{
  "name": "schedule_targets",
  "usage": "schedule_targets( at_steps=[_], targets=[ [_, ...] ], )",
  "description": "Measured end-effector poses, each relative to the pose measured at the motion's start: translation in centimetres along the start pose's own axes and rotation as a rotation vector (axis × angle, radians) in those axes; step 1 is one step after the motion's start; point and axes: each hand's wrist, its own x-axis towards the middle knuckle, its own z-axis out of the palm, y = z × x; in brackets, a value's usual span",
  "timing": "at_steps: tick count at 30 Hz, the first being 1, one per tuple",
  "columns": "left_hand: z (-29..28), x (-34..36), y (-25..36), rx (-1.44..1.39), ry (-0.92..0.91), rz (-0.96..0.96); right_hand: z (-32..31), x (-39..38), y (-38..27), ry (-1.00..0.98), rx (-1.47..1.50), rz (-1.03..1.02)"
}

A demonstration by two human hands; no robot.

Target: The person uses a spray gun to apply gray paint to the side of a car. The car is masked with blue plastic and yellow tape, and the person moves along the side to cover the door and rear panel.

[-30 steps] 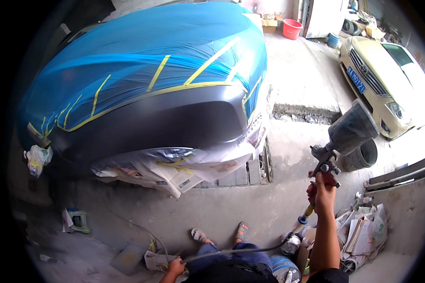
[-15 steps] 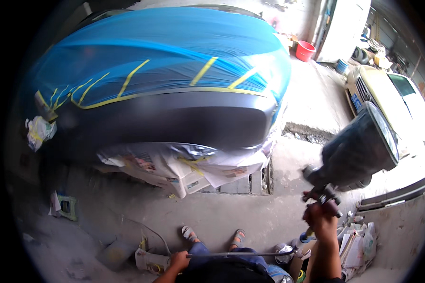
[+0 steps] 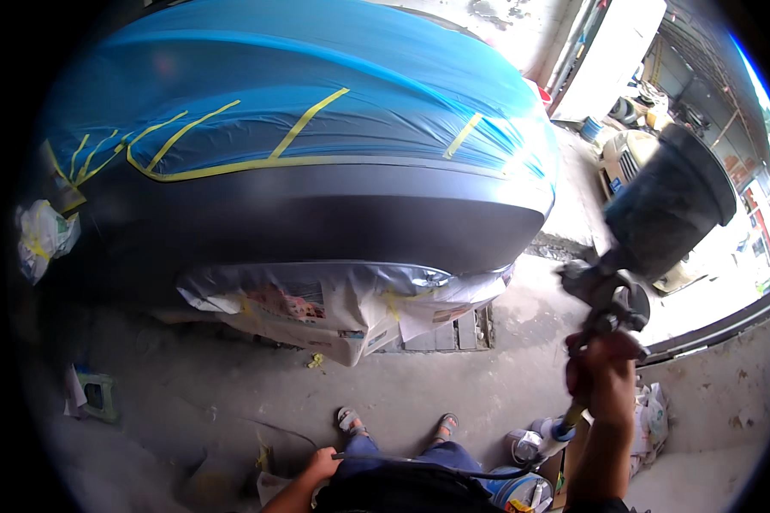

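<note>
While I look down, right hand (image 3: 609, 376): I hold it tight around the spray gun (image 3: 637, 256), raised beside the dark bumper (image 3: 316, 218).
Left hand (image 3: 321, 466): my fingers are closed on the thin black hose (image 3: 419, 466), low by my knees.
Car cover (image 3: 299, 85): blue, with yellow tape.

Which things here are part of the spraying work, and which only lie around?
In use:
- spray gun held up in the right hand
- black hose held by the left hand
- masked car, dark bumper left bare

Lying about:
- cans by the feet
- crumpled paper
- small box
</note>
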Motion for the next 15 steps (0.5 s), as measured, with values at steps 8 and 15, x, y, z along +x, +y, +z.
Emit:
schedule_targets(
  at_steps=[8,15],
  targets=[
    [-6.4,0.6,-1.0,0.107,-0.061,-0.035,10.7,-0.4,-3.5,-0.456,0.163,0.115],
    [-7.1,2.1,3.5,0.235,-0.127,0.044,1.0,1.7,-2.6,0.311,0.019,0.093]
  ],
)
